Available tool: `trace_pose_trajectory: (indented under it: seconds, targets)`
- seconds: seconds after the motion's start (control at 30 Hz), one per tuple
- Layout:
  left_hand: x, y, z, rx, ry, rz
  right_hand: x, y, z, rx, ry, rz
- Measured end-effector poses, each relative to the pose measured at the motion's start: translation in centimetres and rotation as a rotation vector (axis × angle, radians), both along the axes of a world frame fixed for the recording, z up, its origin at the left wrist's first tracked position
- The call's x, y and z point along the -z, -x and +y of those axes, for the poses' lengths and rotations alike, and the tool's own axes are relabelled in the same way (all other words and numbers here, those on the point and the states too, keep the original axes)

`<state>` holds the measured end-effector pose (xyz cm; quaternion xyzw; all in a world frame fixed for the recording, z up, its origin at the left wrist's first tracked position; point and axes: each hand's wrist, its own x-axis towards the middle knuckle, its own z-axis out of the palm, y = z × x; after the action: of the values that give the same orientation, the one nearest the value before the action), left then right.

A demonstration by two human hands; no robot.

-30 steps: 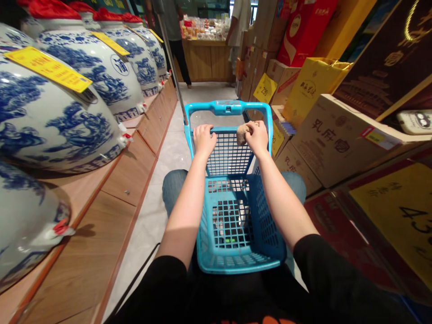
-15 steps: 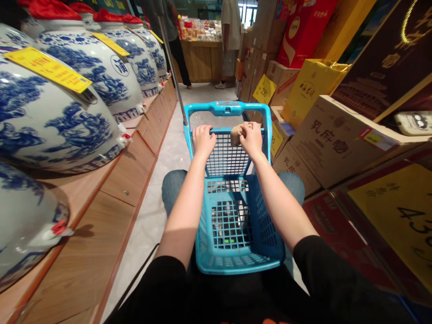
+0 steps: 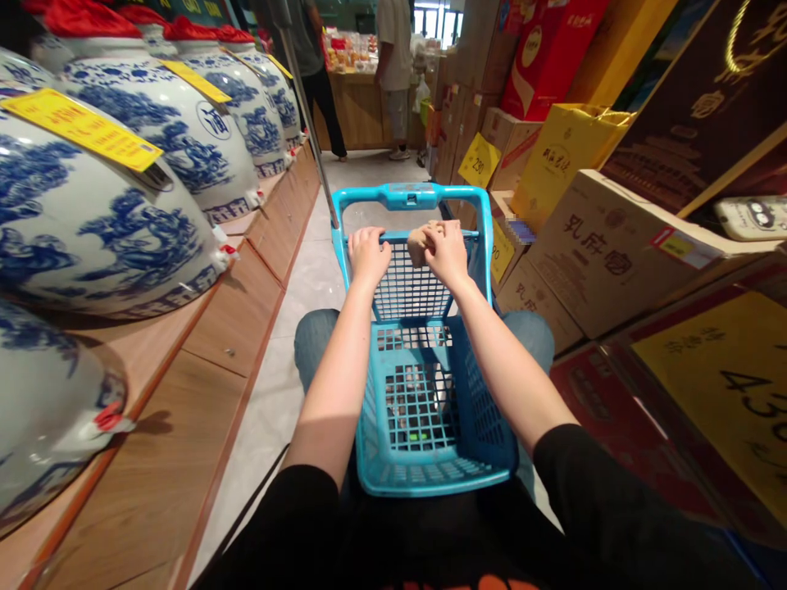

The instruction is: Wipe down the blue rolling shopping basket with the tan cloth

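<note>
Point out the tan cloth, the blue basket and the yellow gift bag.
Tan cloth (image 3: 417, 252): head view, lower part, hanging.
Blue basket (image 3: 435, 490): head view, rim nearest the wearer.
Yellow gift bag (image 3: 558, 164): head view, front face.

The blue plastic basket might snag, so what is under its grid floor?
Under the blue plastic basket, dark and pale shapes and a green patch show; it covers the rest.

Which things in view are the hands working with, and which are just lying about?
In use:
- blue basket, left hand on its far edge
- beige cloth, in the right hand at that edge

Lying about:
- blue-and-white jars
- cardboard boxes
- yellow bag
- red box
</note>
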<state>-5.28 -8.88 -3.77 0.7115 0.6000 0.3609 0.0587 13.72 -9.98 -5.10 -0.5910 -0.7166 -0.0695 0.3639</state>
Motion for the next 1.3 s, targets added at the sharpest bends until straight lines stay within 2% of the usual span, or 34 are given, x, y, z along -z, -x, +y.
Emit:
trace_pose_trajectory:
  seconds: [0.1, 0.27, 0.5, 0.7, 0.9, 1.1, 1.3]
  targets:
    - [0.0, 0.0, 0.0, -0.002, -0.001, -0.003, -0.1, -0.1, 0.1, -0.03, 0.009, 0.001]
    - [0.1, 0.0, 0.0, 0.003, 0.01, -0.009, 0.0, -2.0, 0.4, 0.131, 0.041, 0.137]
    - [0.3, -0.1, 0.3, 0.003, -0.012, -0.026, 0.4, -0.1, 0.7, -0.06, 0.019, -0.028]
    - [0.2, 0.0, 0.2, 0.008, 0.002, -0.02, 0.0, -2.2, 0.9, 0.145, 0.093, 0.117]
    - [0.4, 0.0, 0.5, 0.002, -0.019, -0.011, 0.0, -0.5, 0.3, -0.028, 0.024, 0.001]
    - [0.5, 0.0, 0.6, 0.004, -0.018, -0.017, 0.2, -1.8, 0.8, 0.12, 0.012, 0.083]
    - [-0.1, -0.5, 0.2, 0.001, 0.055, -0.033, 0.7, -0.7, 1.4, -0.027, 0.029, -0.043]
